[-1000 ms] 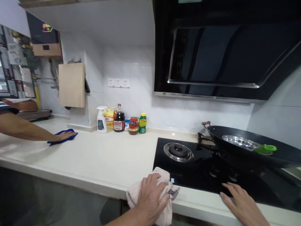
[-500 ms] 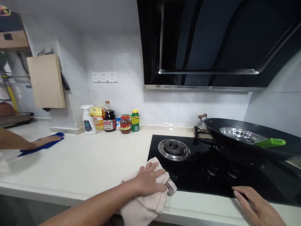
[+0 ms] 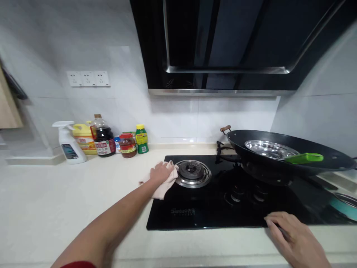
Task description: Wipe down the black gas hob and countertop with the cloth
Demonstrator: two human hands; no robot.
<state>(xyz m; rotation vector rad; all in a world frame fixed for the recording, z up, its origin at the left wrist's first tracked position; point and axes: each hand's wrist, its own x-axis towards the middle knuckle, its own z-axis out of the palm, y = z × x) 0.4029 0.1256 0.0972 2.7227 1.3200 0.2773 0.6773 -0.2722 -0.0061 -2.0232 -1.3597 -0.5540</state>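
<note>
My left hand (image 3: 161, 174) reaches to the left rear of the black gas cooktop (image 3: 178, 219), closed over a pale pink cloth (image 3: 164, 187). The cloth lies partly on the glass and partly on the white counter, against the left burner's metal ring (image 3: 208, 178). At the cooktop's front edge rests my right hand (image 3: 295, 238), fingers stretched loosely forward with nothing seen in them. Two control knobs (image 3: 237, 195) stand beyond it.
A large black wok (image 3: 312, 149) sits on the right burner, holding a metal strainer (image 3: 267, 149) with a green handle. Along the back wall stand a spray bottle (image 3: 71, 145), a soy sauce bottle (image 3: 103, 143) and several other containers. A range hood (image 3: 217, 44) overhangs the cooktop.
My left hand and the cloth have moved from the cooktop's front left corner back beside the left burner. The view has swung right; another person's hand on a blue cloth has left it.
</note>
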